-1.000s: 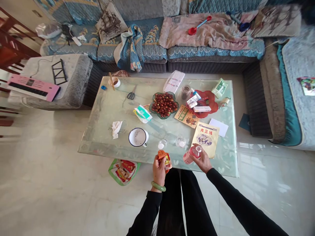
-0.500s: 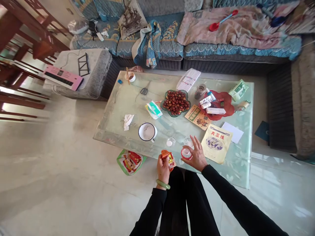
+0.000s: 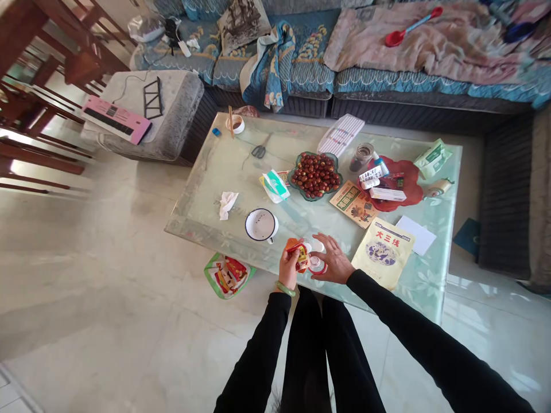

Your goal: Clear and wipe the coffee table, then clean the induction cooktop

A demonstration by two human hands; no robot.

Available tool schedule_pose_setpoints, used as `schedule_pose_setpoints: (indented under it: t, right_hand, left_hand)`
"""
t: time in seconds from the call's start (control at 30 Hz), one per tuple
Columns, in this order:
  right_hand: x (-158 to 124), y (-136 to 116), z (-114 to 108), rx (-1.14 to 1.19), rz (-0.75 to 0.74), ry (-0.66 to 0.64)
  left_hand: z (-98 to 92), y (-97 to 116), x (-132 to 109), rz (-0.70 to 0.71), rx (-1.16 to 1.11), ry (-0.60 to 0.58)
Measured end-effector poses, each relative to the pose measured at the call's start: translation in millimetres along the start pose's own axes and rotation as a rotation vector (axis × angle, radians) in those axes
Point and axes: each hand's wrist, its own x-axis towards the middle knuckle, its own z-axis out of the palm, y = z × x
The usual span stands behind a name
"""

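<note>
My left hand (image 3: 288,269) is clamped on an orange pouch (image 3: 299,256). My right hand (image 3: 333,265) is just beside it, with its fingers spread over a red-rimmed bottle (image 3: 317,265), though I cannot tell whether it grips the bottle. The two hands are close but apart. Two small clear cups (image 3: 316,246) stand right behind them, one partly blocked by the pouch. Around these, the glass table (image 3: 206,221) carries one mug (image 3: 261,225), one plate of red dates (image 3: 315,176), one tissue (image 3: 228,205), one pair of scissors (image 3: 259,151) and two booklets (image 3: 383,254).
</note>
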Motion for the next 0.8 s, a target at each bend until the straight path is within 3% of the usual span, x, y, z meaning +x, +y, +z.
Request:
schedule_pose_setpoints:
  t: [0.3, 0.67, 0.8]
  right_hand:
    - [9.1, 12.9, -17.5, 0.02, -0.073, -0.067]
    - [-15.8, 26.1, -3.1, 0.011, 0.057, 0.165]
    - [-16.4, 28.6, -9.0, 0.028, 0.079, 0.153]
  left_hand:
    - [10.8, 15.1, 31.5, -0.133, -0.065, -0.168]
    - [36.5, -8.4, 41.4, -0.071, -0.054, -0.113]
    - [39.9, -12.6, 46.4, -0.063, -0.034, -0.09]
